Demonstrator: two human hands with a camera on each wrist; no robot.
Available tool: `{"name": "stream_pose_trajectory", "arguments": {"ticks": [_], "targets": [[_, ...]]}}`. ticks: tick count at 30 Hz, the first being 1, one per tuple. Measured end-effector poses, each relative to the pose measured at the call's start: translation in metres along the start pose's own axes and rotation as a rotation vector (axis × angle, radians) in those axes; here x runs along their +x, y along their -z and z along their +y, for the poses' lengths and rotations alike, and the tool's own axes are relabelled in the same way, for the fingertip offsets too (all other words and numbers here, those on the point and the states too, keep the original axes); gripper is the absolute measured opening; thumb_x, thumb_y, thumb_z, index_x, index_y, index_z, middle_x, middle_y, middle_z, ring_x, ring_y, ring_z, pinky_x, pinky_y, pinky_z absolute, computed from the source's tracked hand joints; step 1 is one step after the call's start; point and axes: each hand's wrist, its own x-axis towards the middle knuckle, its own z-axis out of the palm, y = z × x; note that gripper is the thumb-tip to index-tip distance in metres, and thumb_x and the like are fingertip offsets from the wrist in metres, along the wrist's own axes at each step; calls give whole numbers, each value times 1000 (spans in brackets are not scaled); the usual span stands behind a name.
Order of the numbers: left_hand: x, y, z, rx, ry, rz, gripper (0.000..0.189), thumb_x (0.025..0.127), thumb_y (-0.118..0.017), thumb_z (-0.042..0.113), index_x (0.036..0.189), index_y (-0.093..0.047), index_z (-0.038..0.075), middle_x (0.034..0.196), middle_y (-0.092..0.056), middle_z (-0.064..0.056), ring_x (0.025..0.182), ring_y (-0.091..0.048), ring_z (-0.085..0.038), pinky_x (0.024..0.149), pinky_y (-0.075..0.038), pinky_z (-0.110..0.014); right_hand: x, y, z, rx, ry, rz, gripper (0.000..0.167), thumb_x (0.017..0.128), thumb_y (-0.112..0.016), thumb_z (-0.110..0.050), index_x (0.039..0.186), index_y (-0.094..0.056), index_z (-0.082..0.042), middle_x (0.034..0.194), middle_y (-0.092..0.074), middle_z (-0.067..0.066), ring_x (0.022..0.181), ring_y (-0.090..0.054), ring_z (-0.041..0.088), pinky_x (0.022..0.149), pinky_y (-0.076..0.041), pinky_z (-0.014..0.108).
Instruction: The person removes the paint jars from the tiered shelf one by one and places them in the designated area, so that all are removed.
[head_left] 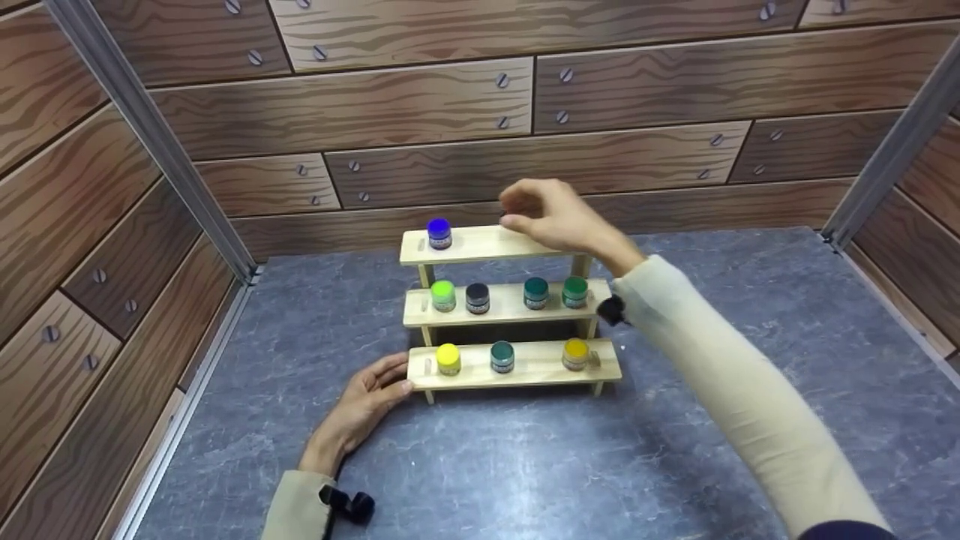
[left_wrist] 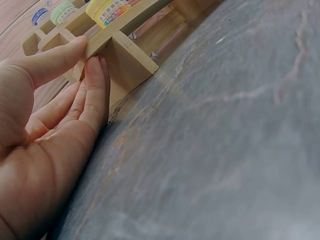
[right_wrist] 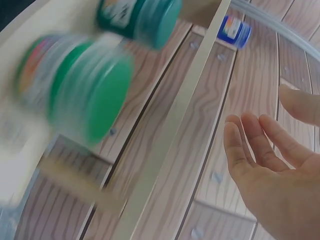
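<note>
A three-step wooden display rack [head_left: 540, 365] holds small paint jars. My left hand [head_left: 360, 412] pinches the left end of its lowest step, thumb and fingertips at the board's edge in the left wrist view. Over the right part of the top step is my right hand [head_left: 559, 217], its fingers loosely bent and thumb apart; the right wrist view shows nothing between them. A blue jar [head_left: 439, 234] stands at the top step's left end. On the middle step are light green [head_left: 443, 295], black [head_left: 478, 298], teal [head_left: 535, 293] and green [head_left: 575, 292] jars.
The lowest step carries a yellow jar [head_left: 448, 359], a dark teal jar [head_left: 502, 357] and a golden yellow jar [head_left: 576, 354]. Under the rack lies a grey marbled tabletop [head_left: 487, 465]. Wood-patterned panels [head_left: 420, 112] with metal corner posts [head_left: 157, 142] enclose the back and sides.
</note>
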Motion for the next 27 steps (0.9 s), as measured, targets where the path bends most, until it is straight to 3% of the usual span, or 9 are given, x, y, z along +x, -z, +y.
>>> {"name": "stream_pose_trajectory", "arguments": {"ticks": [12,21,27], "targets": [[-1,1,2,-14,-6,-16,70,100,-70,0,158,-34,-14,149,-58,-20,124,-65,-16,106,-56,-27,35,-54,-22,122,-8,28,43,101,-75,-19,138,-65,0,134,-69,17,126,-66,32,112,-53,43],[1,-1,0,-3,-15,-27,69,100,-70,2,158,-35,-13,150,-57,-20,125,-64,-14,106,-55,-27,41,-76,-24,159,-121,4,47,102,-75,-21,144,-62,-4,139,-67,13,126,-65,28,108,-55,40],[1,2,0,-2,-24,-14,69,100,-71,2,158,-37,-13,151,-57,-21,125,-65,-15,105,-56,-27,47,-87,-23,150,-102,15,46,101,-75,-15,142,-62,1,132,-70,16,121,-68,28,105,-57,37]]}}
